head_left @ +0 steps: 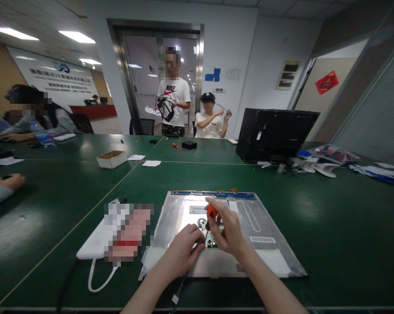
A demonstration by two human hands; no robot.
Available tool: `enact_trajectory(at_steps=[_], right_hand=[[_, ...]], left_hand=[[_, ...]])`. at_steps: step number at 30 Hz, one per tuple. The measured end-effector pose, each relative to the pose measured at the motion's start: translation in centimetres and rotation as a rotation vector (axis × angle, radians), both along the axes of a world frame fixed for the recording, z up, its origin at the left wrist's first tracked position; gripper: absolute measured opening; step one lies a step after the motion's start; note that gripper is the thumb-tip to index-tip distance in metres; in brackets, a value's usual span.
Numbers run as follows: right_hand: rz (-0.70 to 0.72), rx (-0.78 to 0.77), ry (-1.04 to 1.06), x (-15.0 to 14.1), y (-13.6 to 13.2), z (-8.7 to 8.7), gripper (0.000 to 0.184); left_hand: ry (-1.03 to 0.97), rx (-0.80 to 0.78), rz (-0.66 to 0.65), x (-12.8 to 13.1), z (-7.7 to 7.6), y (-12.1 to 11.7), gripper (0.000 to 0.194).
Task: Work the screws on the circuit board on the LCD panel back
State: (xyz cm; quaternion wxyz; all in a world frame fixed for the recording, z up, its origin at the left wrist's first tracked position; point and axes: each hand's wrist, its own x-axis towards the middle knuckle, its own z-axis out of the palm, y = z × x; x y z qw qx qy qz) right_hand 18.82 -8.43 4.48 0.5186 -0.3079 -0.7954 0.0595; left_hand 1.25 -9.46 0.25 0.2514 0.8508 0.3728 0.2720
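The metal back of a flat display panel [269, 218] lies in front of me, a blue circuit strip [213, 195] along its far edge. My right hand [229, 226] grips an orange-and-black screwdriver [212, 212], held upright with its shaft pointing down at a small green circuit board [212, 242] near the panel's middle. Beside it, my left hand [185, 246] rests on the panel with thumb and fingers pinched at the board's left edge. Between those fingertips shows a dark bit of a black cable [180, 288], which trails out below the wrist toward the table's near edge.
Left of the panel lie a white power bank [100, 235] and a pixelated pink object [133, 233], joined by a white cord [100, 290]. Farther off are a cardboard box [111, 159], a black monitor [275, 135] and plastic bags [334, 153]. Several people are around the green table [341, 226].
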Motion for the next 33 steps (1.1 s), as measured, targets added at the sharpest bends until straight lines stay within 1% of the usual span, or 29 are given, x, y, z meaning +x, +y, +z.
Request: enact_trajectory(at_steps=[3, 5, 8, 11, 13, 16, 23, 29, 33], right_hand=[[-0.031, -0.003, 0.004, -0.05, 0.09, -0.15, 0.049], [-0.055, 0.025, 0.002, -0.11, 0.21, -0.28, 0.047], [-0.094, 0.087, 0.003, -0.22, 0.39, -0.38, 0.04], [-0.129, 0.117, 0.001, -0.29, 0.5, -0.4, 0.034], [-0.129, 0.117, 0.001, -0.3, 0.53, -0.42, 0.032], [-0.109, 0.11, 0.0, -0.21, 0.46, -0.37, 0.034], [0.006, -0.009, -0.004, 0.09, -0.05, 0.05, 0.049], [-0.059, 0.042, 0.004, -0.12, 0.19, -0.17, 0.042], [-0.074, 0.059, 0.013, -0.24, 0.41, -0.3, 0.037]], left_hand=[[0.0, 0.002, -0.006, 0.0, 0.05, 0.03, 0.008], [0.001, 0.003, -0.013, -0.01, 0.03, 0.06, 0.009], [0.006, -0.001, -0.008, -0.03, -0.04, 0.06, 0.01], [0.01, -0.007, -0.002, -0.03, -0.06, 0.01, 0.012], [0.011, -0.013, -0.002, -0.02, -0.07, 0.02, 0.013], [0.004, -0.015, -0.005, -0.02, -0.13, 0.08, 0.014], [-0.001, 0.002, -0.001, 0.0, -0.08, -0.02, 0.01], [0.012, -0.009, 0.0, 0.01, 0.02, -0.04, 0.011], [0.015, -0.017, 0.005, 0.0, 0.0, 0.01, 0.012]])
